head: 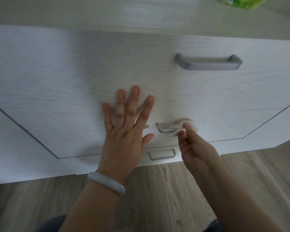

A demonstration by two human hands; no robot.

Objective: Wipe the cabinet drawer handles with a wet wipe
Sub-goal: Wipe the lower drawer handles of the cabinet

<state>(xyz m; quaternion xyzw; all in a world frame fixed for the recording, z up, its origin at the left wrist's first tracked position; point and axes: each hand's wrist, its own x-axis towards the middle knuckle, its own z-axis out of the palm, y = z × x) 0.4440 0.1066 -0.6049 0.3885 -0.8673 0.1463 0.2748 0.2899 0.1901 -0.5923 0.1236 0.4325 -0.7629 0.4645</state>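
A white cabinet (74,84) with stacked drawers fills the view. The top drawer carries a grey bar handle (208,63). On the middle drawer's grey handle (164,128) lies a white wet wipe (182,125), which my right hand (196,148) pinches against the handle's right end. My left hand (126,124) presses flat on the drawer front just left of that handle, fingers spread. A third grey handle (161,154) shows on the lowest drawer, between my two hands.
A green packet (241,1) lies on the cabinet top at the upper right. Wood-look flooring (166,190) runs below the cabinet. A pale bangle (105,182) circles my left wrist.
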